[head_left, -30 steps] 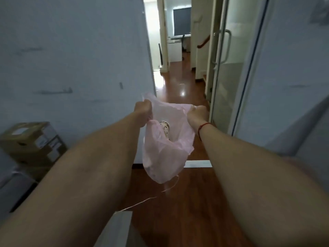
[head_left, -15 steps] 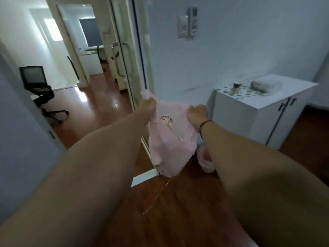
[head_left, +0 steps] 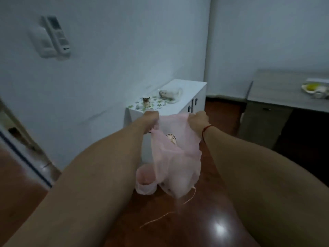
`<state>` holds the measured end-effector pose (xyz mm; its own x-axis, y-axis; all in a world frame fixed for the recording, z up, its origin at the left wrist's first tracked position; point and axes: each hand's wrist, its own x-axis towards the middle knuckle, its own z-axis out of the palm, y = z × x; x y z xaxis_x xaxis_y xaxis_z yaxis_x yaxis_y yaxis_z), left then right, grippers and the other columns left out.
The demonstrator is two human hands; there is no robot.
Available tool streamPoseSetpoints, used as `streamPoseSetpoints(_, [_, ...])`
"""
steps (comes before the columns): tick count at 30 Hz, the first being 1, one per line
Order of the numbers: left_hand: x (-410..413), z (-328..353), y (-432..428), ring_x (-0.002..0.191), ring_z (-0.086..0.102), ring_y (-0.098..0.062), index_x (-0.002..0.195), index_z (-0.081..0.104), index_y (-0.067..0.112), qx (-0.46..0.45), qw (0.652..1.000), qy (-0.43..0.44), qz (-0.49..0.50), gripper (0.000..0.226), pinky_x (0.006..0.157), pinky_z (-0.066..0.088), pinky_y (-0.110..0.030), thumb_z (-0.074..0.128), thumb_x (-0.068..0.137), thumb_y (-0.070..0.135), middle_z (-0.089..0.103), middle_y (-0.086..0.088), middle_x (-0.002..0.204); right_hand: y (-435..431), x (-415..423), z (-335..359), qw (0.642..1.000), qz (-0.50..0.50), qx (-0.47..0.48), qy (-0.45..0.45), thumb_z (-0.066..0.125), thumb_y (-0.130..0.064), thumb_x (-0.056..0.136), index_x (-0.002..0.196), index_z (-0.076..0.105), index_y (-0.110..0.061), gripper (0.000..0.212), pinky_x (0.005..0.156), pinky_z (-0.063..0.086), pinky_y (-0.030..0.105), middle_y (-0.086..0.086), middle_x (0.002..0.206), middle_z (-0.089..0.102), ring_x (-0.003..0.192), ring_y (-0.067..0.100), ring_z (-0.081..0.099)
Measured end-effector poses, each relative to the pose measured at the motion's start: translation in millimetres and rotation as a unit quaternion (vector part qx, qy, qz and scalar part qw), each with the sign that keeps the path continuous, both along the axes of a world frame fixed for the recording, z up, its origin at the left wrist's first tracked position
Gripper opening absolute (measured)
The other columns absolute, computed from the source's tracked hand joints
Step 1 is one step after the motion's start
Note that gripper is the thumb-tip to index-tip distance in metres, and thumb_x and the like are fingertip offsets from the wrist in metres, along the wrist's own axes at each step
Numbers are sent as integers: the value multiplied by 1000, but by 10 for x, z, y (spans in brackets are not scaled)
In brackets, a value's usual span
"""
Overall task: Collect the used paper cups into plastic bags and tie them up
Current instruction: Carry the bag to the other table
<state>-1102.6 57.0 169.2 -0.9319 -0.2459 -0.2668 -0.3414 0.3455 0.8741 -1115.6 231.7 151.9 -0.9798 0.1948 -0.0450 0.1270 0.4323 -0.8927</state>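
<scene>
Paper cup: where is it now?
In the head view the paper cup sits near the centre, inside the pink plastic bag that the left hand and right hand hold open, in front of the white cabinet.

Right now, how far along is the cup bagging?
Done: one paper cup already sits inside the pink bag. In hand: left hand and right hand each grip a side of its mouth, pulled apart, untied. Left: tie it. A second pink bag lies on the floor by the white cabinet; its contents and closure can't be made out.
</scene>
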Motion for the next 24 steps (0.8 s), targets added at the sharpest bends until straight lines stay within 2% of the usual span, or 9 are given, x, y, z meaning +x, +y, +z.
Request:
streamPoseSetpoints(2, [-463, -6, 288, 47, 39, -18, 66, 44, 9, 0, 999, -7, -34, 33, 38, 28, -8, 34, 97, 16, 44, -8, 60, 280, -323, 40, 999, -39, -2, 8, 46, -19, 95, 118, 58, 8, 37, 93, 48, 35, 24, 122, 61, 115, 36, 58])
streamPoseSetpoints(4, [-924, -15, 574, 46, 40, -18, 68, 46, 9, -9, 999, -4, -52, 37, 34, 25, -5, 32, 100, 23, 46, -8, 60, 589, -656, 43, 997, -71, 7, 6, 46, -20, 95, 117, 59, 10, 39, 93, 48, 36, 25, 122, 61, 115, 37, 59])
streamPoseSetpoints(8, [-1661, -35, 1254, 46, 43, -20, 71, 50, 9, -33, 994, 3, -101, 34, 44, 27, -18, 33, 95, 25, 51, -10, 63, 1254, -1098, -25, 991, -135, 10, -19, 45, -24, 96, 119, 59, 7, 41, 90, 48, 34, 23, 123, 61, 109, 33, 60])
streamPoseSetpoints(11, [-2187, -29, 1781, 54, 45, -19, 87, 55, 8, -17, 991, 18, -130, 25, 46, 29, -20, 35, 93, 22, 56, -14, 85, 1756, -1503, -76, 984, -179, -1, -27, 44, -26, 95, 118, 59, 4, 41, 98, 50, 43, 22, 122, 61, 112, 38, 60])
streamPoseSetpoints(14, [-2716, -79, 2396, 81, 61, -27, 121, 56, -3, 2, 988, 17, -150, 45, 58, 40, -21, 35, 92, 24, 64, -20, 112, 2369, -1978, -166, 975, -219, -5, -31, 44, -26, 95, 115, 61, 3, 39, 96, 52, 44, 23, 118, 63, 107, 37, 62])
streamPoseSetpoints(16, [-2913, -136, 2642, 108, 62, -33, 130, 51, -3, 1, 988, 1, -157, 51, 75, 46, -29, 35, 91, 26, 61, -18, 126, 2652, -2151, -228, 971, -235, -6, -36, 43, -23, 96, 116, 61, 5, 38, 89, 53, 38, 23, 119, 62, 99, 33, 62])
streamPoseSetpoints(17, [-3080, -178, 2906, 114, 61, -34, 132, 50, -2, 3, 988, -3, -156, 52, 79, 47, -32, 35, 91, 27, 60, -18, 128, 2925, -2310, -275, 970, -241, -2, -40, 43, -22, 96, 116, 60, 5, 38, 81, 50, 35, 23, 119, 61, 95, 30, 61])
streamPoseSetpoints(21, [-3496, -225, 3680, 99, 63, -30, 127, 51, 3, -15, 981, -24, -190, 45, 68, 47, -30, 37, 90, 23, 63, -15, 112, 3666, -2698, -310, 966, -253, 3, -55, 43, -21, 97, 117, 60, 6, 38, 74, 38, 25, 23, 121, 61, 103, 31, 61])
streamPoseSetpoints(24, [-3847, -190, 4476, 90, 61, -26, 124, 53, -1, -2, 971, 6, -239, 41, 66, 48, -28, 36, 94, 22, 62, -12, 106, 4382, -3007, -193, 963, -267, 11, -42, 46, -23, 95, 112, 63, 8, 40, 82, 46, 30, 24, 119, 63, 111, 35, 61])
